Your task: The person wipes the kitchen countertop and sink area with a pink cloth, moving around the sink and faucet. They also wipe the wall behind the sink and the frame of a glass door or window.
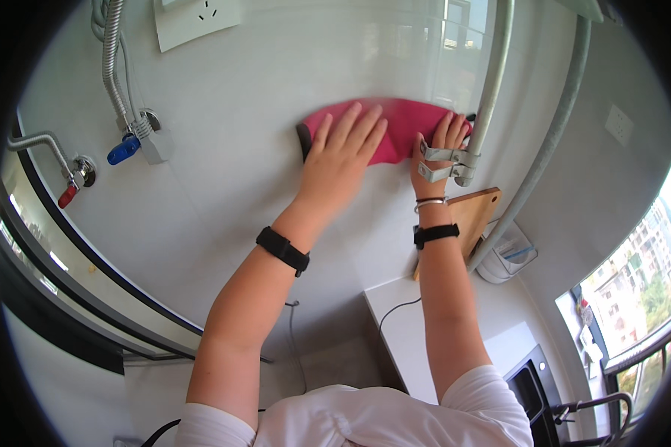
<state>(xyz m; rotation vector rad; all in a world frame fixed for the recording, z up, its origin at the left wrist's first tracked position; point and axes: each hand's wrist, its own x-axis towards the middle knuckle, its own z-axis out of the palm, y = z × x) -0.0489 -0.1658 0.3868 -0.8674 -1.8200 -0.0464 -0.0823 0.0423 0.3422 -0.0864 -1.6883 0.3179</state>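
A pink-red cloth (pixel 397 131) with dark edging lies flat against the pale tiled wall (pixel 246 112). My left hand (pixel 344 142) rests on the cloth's left half, fingers a little apart and pointing up the wall. At the cloth's right end, my right hand (pixel 444 142) presses with its fingers over the fabric; a metal pipe clamp (pixel 442 162) partly covers it. Whether its fingers grip the edge I cannot tell. Black bands circle both forearms near the wrists.
Beside my right hand a metal pipe (pixel 493 84) hangs down. A wooden cutting board (pixel 474 215) leans on the wall above the white counter (pixel 402 335). A blue-handled valve (pixel 124 150) and a red-handled valve (pixel 68 195) are at the left. A black sink (pixel 528 385) is lower right.
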